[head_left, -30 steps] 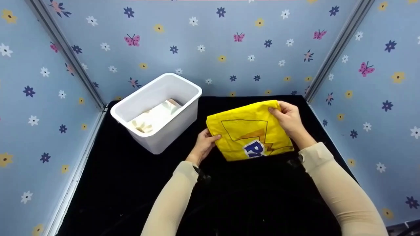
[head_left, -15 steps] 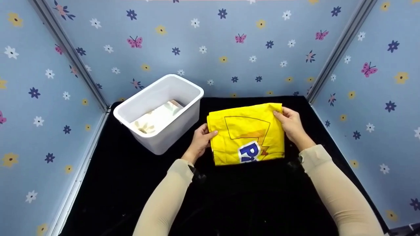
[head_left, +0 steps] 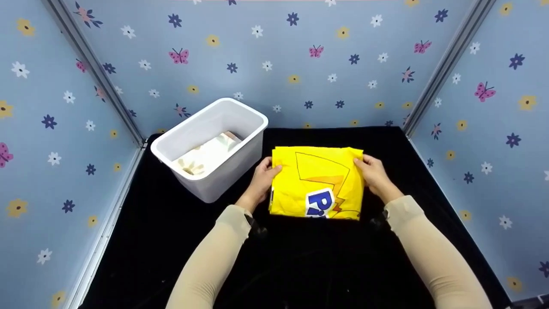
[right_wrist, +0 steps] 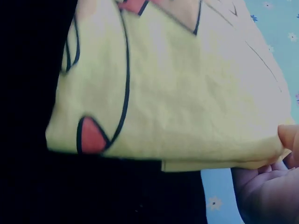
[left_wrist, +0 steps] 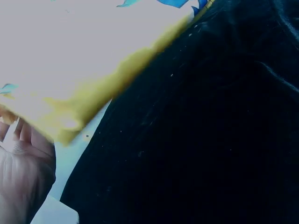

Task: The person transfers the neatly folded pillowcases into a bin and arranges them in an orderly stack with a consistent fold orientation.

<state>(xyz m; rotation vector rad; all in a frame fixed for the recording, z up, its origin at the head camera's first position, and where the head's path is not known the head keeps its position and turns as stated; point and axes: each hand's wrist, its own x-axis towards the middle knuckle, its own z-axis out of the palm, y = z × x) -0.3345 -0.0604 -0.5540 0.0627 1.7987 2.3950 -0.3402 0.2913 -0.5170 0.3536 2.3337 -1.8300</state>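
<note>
Between the two hands is a folded yellow cloth [head_left: 317,171] printed with a blue "Pi" on white and dark outlines. The left hand [head_left: 260,180] pinches its left edge, thumb on top, fingers behind. At the upper right corner, the right hand [head_left: 375,175] grips the cloth in the same way. In the left wrist view the cloth [left_wrist: 93,51] looks washed out, and the left hand [left_wrist: 25,172] shows at its corner. The right wrist view has the cloth [right_wrist: 187,102] with a red patch, pinched by the right hand [right_wrist: 273,182].
A white plastic bin [head_left: 240,161] stands left of the cloth. Inside lies a pale, flower-patterned folded item [head_left: 210,152]. Black fabric [head_left: 326,262] covers the surface, and blue flowered walls [head_left: 257,56] enclose the back and sides.
The cloth has turned from tilted to nearly level and come lower and slightly left. The right hand moved down with it. Both hands keep their hold.
</note>
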